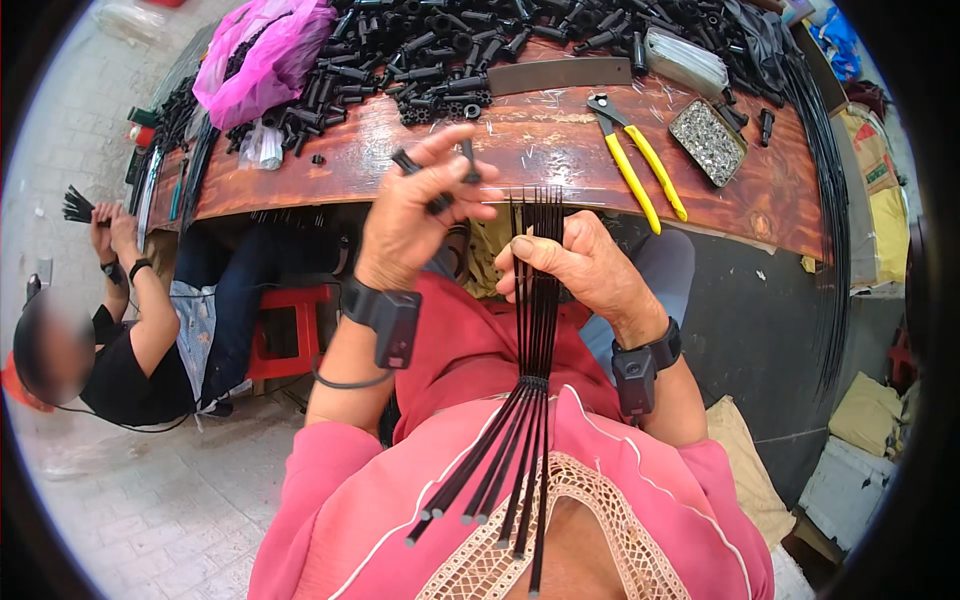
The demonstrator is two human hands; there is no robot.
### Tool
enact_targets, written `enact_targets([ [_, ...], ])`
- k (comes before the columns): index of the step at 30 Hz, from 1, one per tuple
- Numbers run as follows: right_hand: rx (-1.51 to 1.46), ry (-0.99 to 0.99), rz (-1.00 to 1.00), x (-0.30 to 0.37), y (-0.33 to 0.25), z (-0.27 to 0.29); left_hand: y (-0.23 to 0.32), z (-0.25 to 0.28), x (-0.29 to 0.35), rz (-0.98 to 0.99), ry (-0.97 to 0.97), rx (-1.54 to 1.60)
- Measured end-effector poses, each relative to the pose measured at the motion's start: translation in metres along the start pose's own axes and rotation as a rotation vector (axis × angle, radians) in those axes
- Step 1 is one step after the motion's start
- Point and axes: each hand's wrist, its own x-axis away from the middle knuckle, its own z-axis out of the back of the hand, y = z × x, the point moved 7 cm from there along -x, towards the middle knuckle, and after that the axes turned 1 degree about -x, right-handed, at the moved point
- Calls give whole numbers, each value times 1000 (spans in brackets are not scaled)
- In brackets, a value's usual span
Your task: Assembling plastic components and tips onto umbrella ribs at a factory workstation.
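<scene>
My left hand (415,210) is raised near the table edge, its fingers closed around a few black plastic tube pieces (406,162) that stick out between them. To its right, my right hand (585,262) grips a bundle of thin black rods (536,330), like umbrella ribs, with the thumb across it. Fine tips fan upward above that thumb. Farther down, a dark ring (533,383) gathers the rods, and their thicker, grey-ended shafts spread toward my chest.
On the wooden table (350,170) lie heaped black plastic tubes (440,50), a pink bag (260,60), yellow-handled pliers (640,165), a flat metal blade (560,75) and a tray of small metal parts (709,142). Black rods (830,220) hang off the right end. Another person (120,340) works at left.
</scene>
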Motion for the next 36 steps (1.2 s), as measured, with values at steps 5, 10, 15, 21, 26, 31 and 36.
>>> enact_targets([
  [5,-46,23,30,-2,4,1,-34,-9,2,24,-23,245],
  [10,-15,-5,19,-5,8,1,-32,-10,2,18,-39,257],
  [15,-30,21,16,-6,9,0,-29,-9,0,22,-34,239],
  [21,-36,13,2,-5,7,-3,-21,-14,4,-3,-92,171],
  [26,-79,24,6,-4,9,-2,-22,-10,5,19,-52,167],
  [31,-80,11,10,-4,8,-3,-32,-5,1,7,-65,204],
  [36,-68,6,0,-5,8,-1,-33,-4,0,-10,-10,207],
])
